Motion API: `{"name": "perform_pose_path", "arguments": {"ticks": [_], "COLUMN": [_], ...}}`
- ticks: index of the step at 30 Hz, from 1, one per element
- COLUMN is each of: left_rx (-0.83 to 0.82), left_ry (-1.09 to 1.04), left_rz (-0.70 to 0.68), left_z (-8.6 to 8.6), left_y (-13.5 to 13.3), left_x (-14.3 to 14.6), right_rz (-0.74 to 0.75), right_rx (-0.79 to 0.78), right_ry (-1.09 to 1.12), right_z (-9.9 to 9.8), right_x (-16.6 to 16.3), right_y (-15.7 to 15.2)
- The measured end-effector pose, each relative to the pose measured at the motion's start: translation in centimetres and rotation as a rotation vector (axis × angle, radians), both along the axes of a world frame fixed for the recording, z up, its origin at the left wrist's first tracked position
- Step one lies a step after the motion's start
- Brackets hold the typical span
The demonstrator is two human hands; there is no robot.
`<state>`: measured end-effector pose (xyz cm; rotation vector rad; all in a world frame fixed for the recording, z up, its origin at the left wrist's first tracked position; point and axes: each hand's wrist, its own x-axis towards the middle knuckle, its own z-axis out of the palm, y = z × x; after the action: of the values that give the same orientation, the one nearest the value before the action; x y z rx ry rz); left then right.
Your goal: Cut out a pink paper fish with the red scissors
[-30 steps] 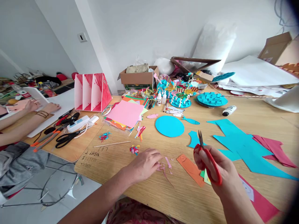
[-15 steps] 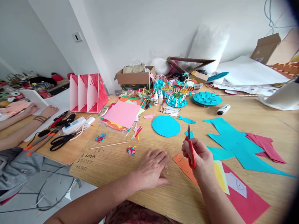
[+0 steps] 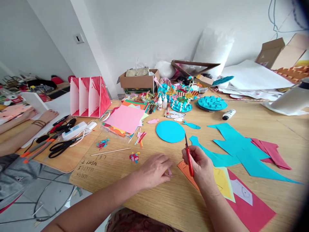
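Observation:
My right hand (image 3: 199, 164) is closed around scissors (image 3: 189, 159) with red handles, blades together and pointing away from me. Beneath that hand lies an orange paper strip (image 3: 185, 170) with a drawn outline. My left hand (image 3: 154, 170) rests low at the table, fingers curled in towards the thumb around a small pinkish paper scrap (image 3: 169, 172); part of the scrap shows beyond the fingertips. Just past both hands is a blue paper circle (image 3: 170, 131). A blue paper fish (image 3: 192, 125) lies beside the circle.
Blue paper offcuts (image 3: 241, 146) and a red sheet (image 3: 258, 209) spread to the right. Stacked coloured paper (image 3: 126, 118), a thin stick (image 3: 111, 152) and confetti piles (image 3: 134, 157) lie left. Black scissors (image 3: 61, 147) and another person's arm (image 3: 31, 133) are farther left.
My left hand has gone from lying flat to curled fingers at the scrap. My right hand has shifted slightly left and turned the scissors. The whole view has shifted a little.

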<state>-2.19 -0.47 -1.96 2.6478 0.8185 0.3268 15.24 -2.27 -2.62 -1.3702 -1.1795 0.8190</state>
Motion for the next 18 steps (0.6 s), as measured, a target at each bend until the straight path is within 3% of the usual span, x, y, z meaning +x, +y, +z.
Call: {"name": "perform_pose_path", "arguments": {"ticks": [5, 10, 14, 18], "left_rx": [0.110, 0.049, -0.014, -0.052], "left_ry": [0.157, 0.196, 0.251, 0.330], "left_rz": [-0.108, -0.204, -0.097, -0.029], "left_z": [-0.2, 1.1, 2.9, 3.0], "left_y": [-0.3, 0.2, 0.5, 0.6], "left_x": [-0.5, -2.5, -3.7, -3.8], "right_rz": [-0.015, -0.023, -0.029, -0.032], "right_rx": [-0.011, -0.017, -0.025, -0.020], "right_ry": [-0.069, -0.111, -0.147, -0.178], "right_z": [-0.3, 0.0, 0.2, 0.3], "right_x": [0.1, -0.1, -0.1, -0.1], "right_y": [0.1, 0.2, 0.1, 0.1]}}
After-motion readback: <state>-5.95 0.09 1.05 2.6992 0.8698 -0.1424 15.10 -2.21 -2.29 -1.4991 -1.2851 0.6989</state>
